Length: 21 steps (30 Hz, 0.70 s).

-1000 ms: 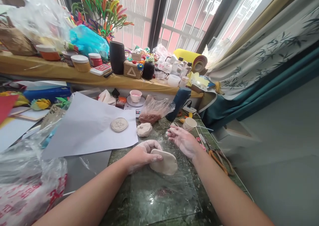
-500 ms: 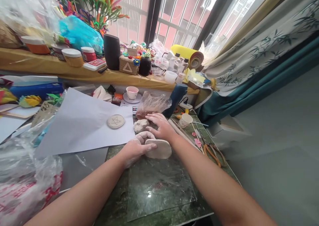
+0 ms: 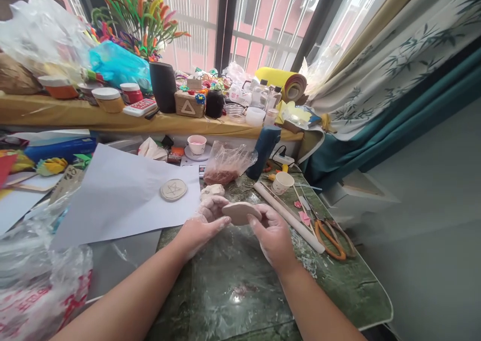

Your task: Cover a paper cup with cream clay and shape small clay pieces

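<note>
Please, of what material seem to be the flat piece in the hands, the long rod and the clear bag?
The flat piece looks like clay, matte and smooth; whitish residue marks the left hand and right hand. The rod is smooth and pale: wood or plastic, unclear. The bag seems thin, glossy plastic: creased, with reddish contents showing through.

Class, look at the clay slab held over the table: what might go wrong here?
The clay slab, held by its ends between the left hand and right hand, might sag or crease in the middle. The rolling pin, lying beside the right hand, could roll if nudged.
</note>
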Motion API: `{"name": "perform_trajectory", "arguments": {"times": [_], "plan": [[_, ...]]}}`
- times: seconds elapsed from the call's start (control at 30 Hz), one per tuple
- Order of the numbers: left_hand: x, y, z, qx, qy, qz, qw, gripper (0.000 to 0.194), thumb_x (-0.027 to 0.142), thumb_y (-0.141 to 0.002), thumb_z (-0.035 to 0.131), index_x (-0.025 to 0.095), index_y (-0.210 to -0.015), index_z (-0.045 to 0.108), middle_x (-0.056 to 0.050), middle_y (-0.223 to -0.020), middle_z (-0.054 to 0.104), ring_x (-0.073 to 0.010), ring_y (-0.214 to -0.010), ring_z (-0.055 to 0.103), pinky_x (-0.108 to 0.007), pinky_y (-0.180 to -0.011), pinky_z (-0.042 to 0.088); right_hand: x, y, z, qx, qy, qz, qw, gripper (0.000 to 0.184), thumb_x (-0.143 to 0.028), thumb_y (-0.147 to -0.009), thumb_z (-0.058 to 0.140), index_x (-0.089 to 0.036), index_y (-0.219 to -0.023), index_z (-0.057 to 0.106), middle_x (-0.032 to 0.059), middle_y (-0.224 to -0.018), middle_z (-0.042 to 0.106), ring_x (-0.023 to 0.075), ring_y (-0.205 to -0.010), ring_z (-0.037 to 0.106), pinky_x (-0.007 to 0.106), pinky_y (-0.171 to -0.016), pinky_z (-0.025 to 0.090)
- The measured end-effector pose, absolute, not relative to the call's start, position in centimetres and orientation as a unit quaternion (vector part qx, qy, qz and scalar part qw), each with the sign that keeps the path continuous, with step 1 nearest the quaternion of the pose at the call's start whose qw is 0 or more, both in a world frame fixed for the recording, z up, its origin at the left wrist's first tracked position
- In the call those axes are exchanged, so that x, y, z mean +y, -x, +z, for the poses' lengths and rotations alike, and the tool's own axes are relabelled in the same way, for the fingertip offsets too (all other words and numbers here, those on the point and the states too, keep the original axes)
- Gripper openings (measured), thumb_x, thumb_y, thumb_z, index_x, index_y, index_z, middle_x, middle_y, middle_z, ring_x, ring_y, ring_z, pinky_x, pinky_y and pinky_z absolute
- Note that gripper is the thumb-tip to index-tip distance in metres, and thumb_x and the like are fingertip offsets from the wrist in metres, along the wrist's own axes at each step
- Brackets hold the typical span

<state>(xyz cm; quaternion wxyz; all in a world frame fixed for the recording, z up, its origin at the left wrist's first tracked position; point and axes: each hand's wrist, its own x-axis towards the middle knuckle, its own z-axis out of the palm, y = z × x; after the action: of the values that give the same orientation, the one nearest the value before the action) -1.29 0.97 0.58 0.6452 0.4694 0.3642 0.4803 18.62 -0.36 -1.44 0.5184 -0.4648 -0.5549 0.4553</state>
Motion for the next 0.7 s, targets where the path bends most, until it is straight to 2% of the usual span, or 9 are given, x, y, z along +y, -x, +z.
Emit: {"name": "perform_trajectory", "arguments": {"times": [0.1, 0.2, 0.33, 0.47, 0.57, 0.63, 0.7], "plan": [[1.1, 1.3, 0.4, 0.378, -0.495, 0.473, 0.623, 0.039, 0.032, -0.078, 0.082, 0.022, -0.11, 0.062, -0.008, -0.122, 0.068, -0.0235, -0.121, 0.061, -0.036, -0.105, 0.046, -0.4, -19.3, -1.5, -0.567, 0.502, 0.436, 0.486, 0.017, -0.036, -0.089, 0.069, -0.024, -0.101, 0.073, 0.0054, -0.099, 0.074, 0.0234, -0.091, 0.069, 0.037, -0.087, 0.054], [1.2, 1.2, 0.1, 0.409, -0.534, 0.449, 0.589, 0.037, 0.032, -0.08, 0.079, 0.022, -0.112, 0.063, -0.008, -0.126, 0.068, -0.0249, -0.125, 0.06, -0.04, -0.11, 0.045, -0.5, -19.7, -1.4, -0.596, 0.514, 0.404, 0.466, 0.017, -0.033, -0.089, 0.068, -0.026, -0.103, 0.074, 0.0056, -0.104, 0.075, 0.0248, -0.096, 0.069, 0.039, -0.09, 0.053], [1.3, 1.0, -0.4, 0.465, -0.605, 0.384, 0.52, 0.029, 0.028, -0.084, 0.072, 0.023, -0.112, 0.067, -0.006, -0.117, 0.072, -0.0244, -0.114, 0.066, -0.038, -0.103, 0.05, -0.5, -20.0, -1.5, -0.606, 0.505, 0.41, 0.458, 0.019, -0.032, -0.088, 0.068, -0.026, -0.105, 0.073, 0.0054, -0.107, 0.075, 0.0247, -0.099, 0.07, 0.04, -0.092, 0.054], [1.3, 1.0, -0.5, 0.489, -0.624, 0.368, 0.486, 0.014, 0.029, -0.087, 0.066, 0.022, -0.099, 0.069, -0.003, -0.098, 0.075, -0.0225, -0.097, 0.069, -0.035, -0.093, 0.052, -0.3, -19.9, -1.7, -0.61, 0.514, 0.427, 0.425, 0.043, -0.028, -0.077, 0.079, -0.028, -0.119, 0.069, 0.0058, -0.118, 0.073, 0.0272, -0.109, 0.068, 0.044, -0.099, 0.052], [1.3, 1.0, -0.2, 0.487, -0.612, 0.384, 0.49, 0.02, 0.03, -0.083, 0.069, 0.022, -0.101, 0.066, -0.003, -0.098, 0.074, -0.0228, -0.097, 0.068, -0.034, -0.089, 0.053, -0.2, -19.5, -1.6, -0.646, 0.546, 0.369, 0.386, 0.034, -0.024, -0.078, 0.075, -0.029, -0.112, 0.072, 0.0053, -0.112, 0.074, 0.0283, -0.108, 0.068, 0.045, -0.097, 0.052], [1.2, 1.1, 0.0, 0.49, -0.619, 0.386, 0.477, 0.031, 0.03, -0.078, 0.075, 0.024, -0.108, 0.067, -0.004, -0.105, 0.073, -0.0242, -0.101, 0.067, -0.035, -0.092, 0.052, -0.2, -19.3, -1.6, -0.661, 0.544, 0.352, 0.378, 0.025, -0.024, -0.082, 0.071, -0.029, -0.106, 0.073, 0.0048, -0.108, 0.074, 0.0275, -0.105, 0.068, 0.044, -0.094, 0.052], [1.2, 1.1, 0.0, 0.496, -0.628, 0.383, 0.461, 0.033, 0.032, -0.078, 0.076, 0.025, -0.108, 0.068, -0.004, -0.107, 0.073, -0.0247, -0.103, 0.066, -0.035, -0.093, 0.05, -0.2, -19.2, -1.6, -0.682, 0.532, 0.339, 0.369, 0.022, -0.026, -0.083, 0.071, -0.029, -0.104, 0.073, 0.0048, -0.108, 0.073, 0.0272, -0.104, 0.066, 0.044, -0.094, 0.051]]}}
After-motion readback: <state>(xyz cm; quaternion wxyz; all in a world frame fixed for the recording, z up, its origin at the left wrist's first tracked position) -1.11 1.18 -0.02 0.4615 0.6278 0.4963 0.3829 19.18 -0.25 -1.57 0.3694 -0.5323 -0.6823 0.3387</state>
